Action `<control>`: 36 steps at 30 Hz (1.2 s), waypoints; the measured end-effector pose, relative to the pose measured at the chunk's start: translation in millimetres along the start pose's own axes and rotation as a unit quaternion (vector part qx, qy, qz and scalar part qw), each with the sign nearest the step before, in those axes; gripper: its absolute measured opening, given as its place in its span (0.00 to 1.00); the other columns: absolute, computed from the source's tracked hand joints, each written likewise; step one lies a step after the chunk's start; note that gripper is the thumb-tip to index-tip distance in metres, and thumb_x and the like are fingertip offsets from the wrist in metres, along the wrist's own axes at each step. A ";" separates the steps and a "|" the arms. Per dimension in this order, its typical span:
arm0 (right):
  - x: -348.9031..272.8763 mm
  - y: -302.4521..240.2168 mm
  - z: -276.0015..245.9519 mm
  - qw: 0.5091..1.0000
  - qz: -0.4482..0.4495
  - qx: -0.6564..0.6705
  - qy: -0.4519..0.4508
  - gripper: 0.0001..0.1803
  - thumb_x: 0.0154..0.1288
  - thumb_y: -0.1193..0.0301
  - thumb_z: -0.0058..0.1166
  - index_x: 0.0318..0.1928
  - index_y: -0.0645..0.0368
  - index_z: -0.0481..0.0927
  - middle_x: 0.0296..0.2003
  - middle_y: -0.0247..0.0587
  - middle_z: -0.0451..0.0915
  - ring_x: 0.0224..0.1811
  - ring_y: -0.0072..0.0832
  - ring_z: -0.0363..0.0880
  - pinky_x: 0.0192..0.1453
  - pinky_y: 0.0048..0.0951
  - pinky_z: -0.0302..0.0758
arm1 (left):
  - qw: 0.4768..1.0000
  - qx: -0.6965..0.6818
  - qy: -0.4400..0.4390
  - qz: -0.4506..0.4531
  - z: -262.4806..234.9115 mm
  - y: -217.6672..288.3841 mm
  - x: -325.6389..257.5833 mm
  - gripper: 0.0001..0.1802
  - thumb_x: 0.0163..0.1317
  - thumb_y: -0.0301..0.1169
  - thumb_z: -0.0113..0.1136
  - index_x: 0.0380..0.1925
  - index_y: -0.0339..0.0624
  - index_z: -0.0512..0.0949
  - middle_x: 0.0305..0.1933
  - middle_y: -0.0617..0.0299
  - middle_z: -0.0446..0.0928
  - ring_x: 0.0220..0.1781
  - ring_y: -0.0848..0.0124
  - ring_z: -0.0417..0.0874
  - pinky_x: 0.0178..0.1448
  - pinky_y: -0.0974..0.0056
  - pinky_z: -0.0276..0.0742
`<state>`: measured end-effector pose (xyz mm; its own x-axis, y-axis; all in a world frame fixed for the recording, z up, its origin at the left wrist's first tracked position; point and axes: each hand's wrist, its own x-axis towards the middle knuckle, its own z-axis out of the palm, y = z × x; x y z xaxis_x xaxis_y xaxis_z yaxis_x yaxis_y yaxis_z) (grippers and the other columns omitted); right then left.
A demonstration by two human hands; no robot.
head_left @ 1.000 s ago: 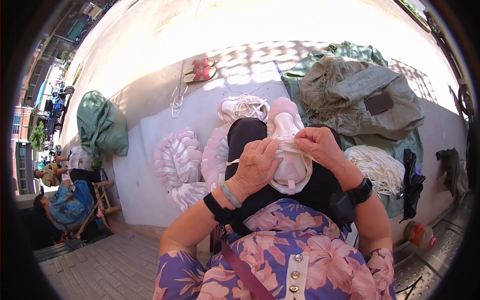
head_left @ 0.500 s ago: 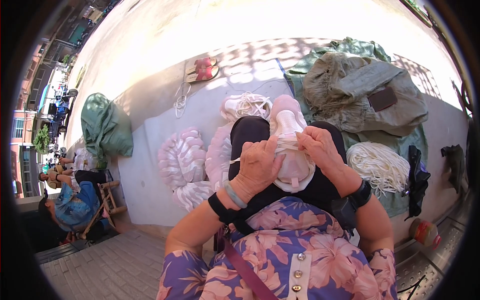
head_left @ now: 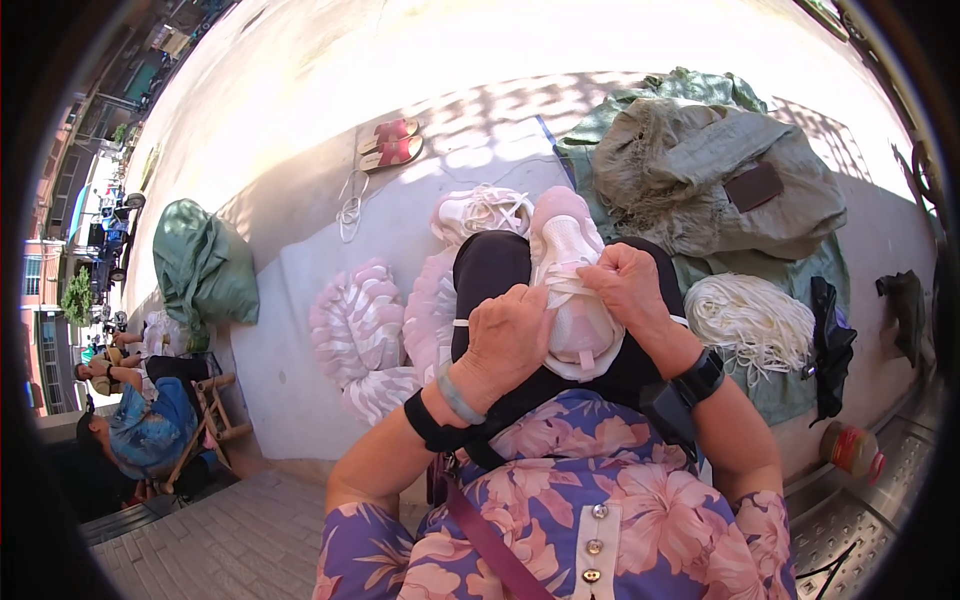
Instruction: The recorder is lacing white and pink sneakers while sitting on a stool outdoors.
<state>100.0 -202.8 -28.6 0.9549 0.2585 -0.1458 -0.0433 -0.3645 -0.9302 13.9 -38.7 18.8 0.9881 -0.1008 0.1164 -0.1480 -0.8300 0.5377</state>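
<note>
- So the pink-and-white shoe [head_left: 584,328] sits in the lap between the legs [head_left: 494,264], toe pointing away, heel tab nearest the body.
- Right hand [head_left: 632,287]: thumb and forefinger look pinched together on the white lace [head_left: 566,284], over the front of the opening.
- Left hand [head_left: 503,338] is up against the other side of the shoe, fingers curled and bunched close. Can't tell if they're clamped on lace, the knuckles hide it.
- What could go wrong, imo: just legs and hands seem to steady the shoe, so a hard sideways tug could twist or tip it.
- Uneven pulling might leave one lace end longer, and a slipping pinch could let the crossing go slack.
- The lace heap [head_left: 750,322] by the right knee looks loose and jumbled, so yanking one strand could drag out a tangle.
- Counting up: one shoe in the lap, one other laced shoe [head_left: 480,214] past the left knee, on the pale mat [head_left: 285,340].
- Two clusters of ridged pink-and-white pieces [head_left: 362,318], too tightly packed to count; one's partly behind the leg.
- Two red sandals [head_left: 391,152], one loose cord [head_left: 349,212] near them.
- One green sack [head_left: 205,268] at left, one grey-green sack [head_left: 690,165] at right, one bottle [head_left: 850,450].
</note>
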 end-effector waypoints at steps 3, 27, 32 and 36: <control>3.0 -0.6 1.0 0.995 -0.085 -0.030 0.036 0.18 0.48 0.65 0.62 0.14 0.62 0.70 0.16 0.40 0.68 0.18 0.20 0.67 0.22 0.30 0.64 | 0.999 -0.035 -0.026 0.017 -9.4 4.6 -10.3 0.06 0.55 0.27 0.57 0.25 0.39 0.70 0.24 0.53 0.70 0.27 0.53 0.75 0.30 0.55 0.69; -8.6 4.9 -27.2 0.969 0.079 0.197 -0.123 0.10 0.63 0.68 0.55 0.34 0.63 0.79 0.33 0.31 0.77 0.32 0.15 0.71 0.35 0.20 0.68 | 0.995 0.004 -0.021 0.093 -62.8 -23.1 -61.0 0.09 0.52 0.25 0.58 0.21 0.41 0.67 0.20 0.55 0.65 0.22 0.53 0.70 0.26 0.56 0.64; -32.5 -2.5 -44.7 0.986 -0.115 -0.045 -0.108 0.12 0.58 0.68 0.58 0.39 0.63 0.77 0.30 0.38 0.75 0.28 0.24 0.72 0.34 0.24 0.70 | 0.955 -0.235 -0.077 -0.163 -47.4 -60.9 -56.3 0.08 0.59 0.26 0.58 0.24 0.37 0.72 0.20 0.68 0.69 0.23 0.79 0.67 0.27 0.70 0.61; -47.2 -14.9 -53.3 0.962 -0.182 -0.179 -0.101 0.13 0.54 0.68 0.59 0.39 0.61 0.77 0.27 0.43 0.75 0.27 0.37 0.76 0.29 0.33 0.71 | 0.913 -0.367 -0.031 -0.173 -37.4 -72.1 -57.4 0.06 0.57 0.26 0.60 0.28 0.38 0.73 0.18 0.66 0.68 0.22 0.83 0.67 0.25 0.72 0.63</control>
<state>71.2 -257.3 10.1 0.8100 0.5821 0.0712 0.4206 -0.4921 -0.7622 -33.7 47.5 4.6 0.9783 0.0489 -0.2015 0.2074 -0.2279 0.9513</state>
